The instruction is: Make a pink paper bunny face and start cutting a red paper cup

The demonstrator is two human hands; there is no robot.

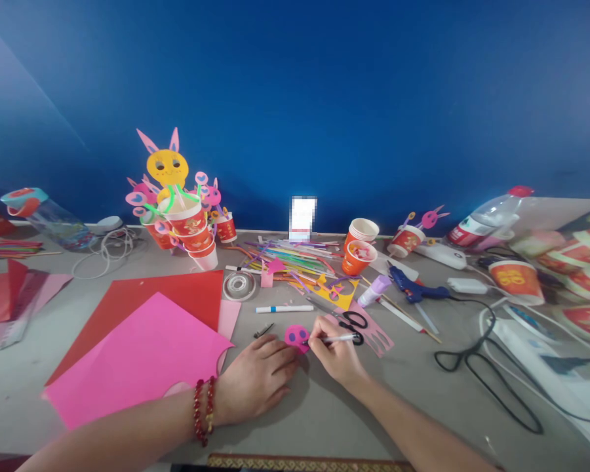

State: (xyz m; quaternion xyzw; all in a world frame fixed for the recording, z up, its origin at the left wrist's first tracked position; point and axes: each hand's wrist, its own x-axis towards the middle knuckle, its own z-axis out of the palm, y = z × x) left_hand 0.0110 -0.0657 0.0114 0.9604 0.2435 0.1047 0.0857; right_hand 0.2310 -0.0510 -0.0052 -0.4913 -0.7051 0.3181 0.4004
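Your pink paper circle [297, 341], just below the frame's centre, already carries two purple spots [292, 337]; it looks part-done, earless beside the yellow rabbit [167, 170] upper left. Your right hand [338, 357] pinches a pen [341, 338]; your left hand [255, 377] lies flat, fingers close together, at the edge.

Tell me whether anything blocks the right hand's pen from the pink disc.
Nothing visible does: the pen in the right hand has its tip at the pink disc's right side. The left hand is at the near-left edge, off the pen's path.
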